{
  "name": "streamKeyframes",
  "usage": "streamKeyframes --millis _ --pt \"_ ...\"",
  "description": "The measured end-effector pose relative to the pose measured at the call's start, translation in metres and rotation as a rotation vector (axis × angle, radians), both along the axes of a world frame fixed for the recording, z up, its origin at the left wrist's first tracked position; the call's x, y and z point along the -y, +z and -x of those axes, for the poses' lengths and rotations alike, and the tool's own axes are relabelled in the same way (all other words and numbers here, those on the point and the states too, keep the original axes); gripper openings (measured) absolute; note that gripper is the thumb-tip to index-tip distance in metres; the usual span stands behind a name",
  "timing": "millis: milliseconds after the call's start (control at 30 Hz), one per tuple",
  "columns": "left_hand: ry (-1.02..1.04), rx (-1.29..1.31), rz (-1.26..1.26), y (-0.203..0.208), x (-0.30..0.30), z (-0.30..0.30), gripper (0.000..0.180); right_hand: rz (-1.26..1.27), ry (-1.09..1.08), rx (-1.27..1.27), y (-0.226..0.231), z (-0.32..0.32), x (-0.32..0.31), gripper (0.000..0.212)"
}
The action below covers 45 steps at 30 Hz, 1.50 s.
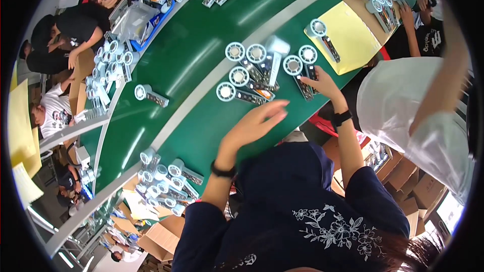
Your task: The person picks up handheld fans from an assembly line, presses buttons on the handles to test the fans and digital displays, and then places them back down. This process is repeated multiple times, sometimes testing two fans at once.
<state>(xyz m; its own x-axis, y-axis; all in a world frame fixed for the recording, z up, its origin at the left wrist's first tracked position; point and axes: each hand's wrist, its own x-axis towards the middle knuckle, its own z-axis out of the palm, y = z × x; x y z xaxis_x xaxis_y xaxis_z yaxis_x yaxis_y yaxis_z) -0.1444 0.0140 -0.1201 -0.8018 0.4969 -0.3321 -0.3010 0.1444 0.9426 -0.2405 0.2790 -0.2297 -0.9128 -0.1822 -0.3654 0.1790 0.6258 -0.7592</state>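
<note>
My right hand [326, 86] is closed around the handle of a pale blue handheld fan [308, 55], whose open casing shows dark inner parts. A second handheld fan [293, 65] lies close against it on the left, under my thumb. My left hand [256, 123] hovers over the green table, fingers stretched out and holding nothing, slightly blurred. Just beyond its fingertips is a cluster of several handheld fans [239, 76], handles pointing right and toward me. One white-blue fan [274, 68] in that cluster shows a closed handle.
A curved grey rail [189, 103] divides the green work table [189, 136] from a green belt [201, 35] carrying more fans. Fan piles lie at the near left [166, 184] and far right [375, 5]. One fan rests on a yellow sheet [348, 45]. A white-shirted person [398, 100] stands close on my right.
</note>
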Motion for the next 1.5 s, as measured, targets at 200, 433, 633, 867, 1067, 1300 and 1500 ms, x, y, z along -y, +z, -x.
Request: streamKeyframes --millis 200,433,633,867,1067,1300,1500 --pt "0.985 -0.149 0.622 -0.081 0.241 -0.052 0.041 -0.289 0.190 -0.093 0.088 0.111 0.040 0.050" --pt "1.073 0.177 0.740 -0.145 0.346 -0.021 0.048 0.502 -0.012 -0.115 0.025 0.368 0.102 0.042" --pt "1.382 -0.004 0.951 -0.177 0.376 -0.073 0.053 -0.096 -0.189 -0.112 -0.050 0.356 0.222 0.046" --pt "1.472 0.220 0.468 -0.150 0.368 -0.067 0.044 -0.143 -0.048 -0.199 -0.050 0.350 0.199 0.040" --pt "1.505 0.179 0.031 -0.084 0.274 -0.039 0.037 0.348 0.119 0.002 0.089 0.246 0.177 0.025" --pt "1.338 0.157 -0.381 -0.010 0.126 -0.027 0.038 0.716 0.138 0.170 0.146 0.069 0.144 0.041" --pt "1.199 0.182 -0.401 0.015 0.042 -0.054 0.040 0.724 0.268 0.665 0.166 -0.038 0.115 0.037"
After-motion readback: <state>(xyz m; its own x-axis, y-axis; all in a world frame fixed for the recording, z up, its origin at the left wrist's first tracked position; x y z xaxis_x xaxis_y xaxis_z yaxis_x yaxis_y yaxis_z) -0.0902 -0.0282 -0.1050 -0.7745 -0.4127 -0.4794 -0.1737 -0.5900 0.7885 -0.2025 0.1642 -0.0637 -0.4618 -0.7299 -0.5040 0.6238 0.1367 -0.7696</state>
